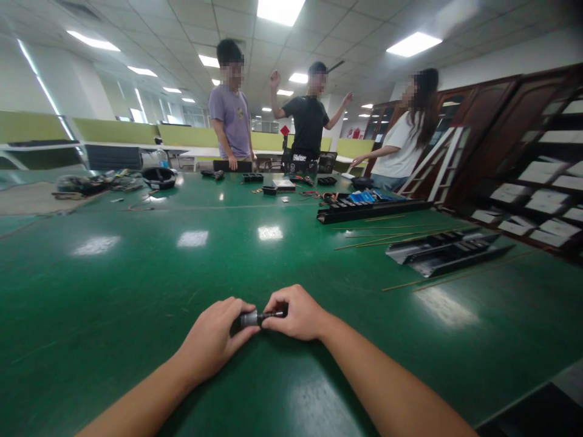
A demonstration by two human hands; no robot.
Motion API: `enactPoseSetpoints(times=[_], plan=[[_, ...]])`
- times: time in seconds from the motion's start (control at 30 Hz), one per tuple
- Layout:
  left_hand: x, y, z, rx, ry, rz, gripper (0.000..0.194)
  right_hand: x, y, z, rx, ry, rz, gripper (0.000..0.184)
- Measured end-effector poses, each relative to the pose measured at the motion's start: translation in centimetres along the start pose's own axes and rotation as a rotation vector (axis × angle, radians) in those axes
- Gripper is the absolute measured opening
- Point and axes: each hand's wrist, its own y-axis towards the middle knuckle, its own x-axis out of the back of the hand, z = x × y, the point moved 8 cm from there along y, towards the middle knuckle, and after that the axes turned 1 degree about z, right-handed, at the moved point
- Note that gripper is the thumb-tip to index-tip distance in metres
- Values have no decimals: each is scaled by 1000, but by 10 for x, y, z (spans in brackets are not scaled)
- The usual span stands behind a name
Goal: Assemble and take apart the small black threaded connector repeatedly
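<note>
Low over the green tabletop (218, 267), both hands meet at one small tool-like part. My left hand (214, 340) is closed around its grey metal cylinder (249, 319), thumb below and fingers above. Sticking out of the cylinder's right end is a dark, ridged rod with a shiny tip (273, 314). My right hand (294, 312) pinches this rod between thumb and fingers. The two pieces look joined in line, lying roughly level. Fingers hide part of both, and their exact kind is too small to tell.
Black metal channels (460, 252) and thin brass-coloured rods (364, 244) lie to the right. Farther back are a longer black rail (373, 209), a round black case (158, 178) and a heap of gear (91, 184). Three people stand beyond the table; a white ladder (439, 161) leans at right.
</note>
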Motion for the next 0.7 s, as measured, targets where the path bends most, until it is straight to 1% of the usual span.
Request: enactPoseSetpoints(times=[0.3, 0.53, 0.7], plan=[[1, 0, 6, 25, -35, -23, 26, 4, 1, -1, -12, -30, -41, 12], [1, 0, 7, 26, -38, -22, 26, 6, 1, 1, 2, -47, -41, 12], [3, -1, 9, 32, -42, -40, 27, 9, 1, -2, -15, -68, -54, 12]])
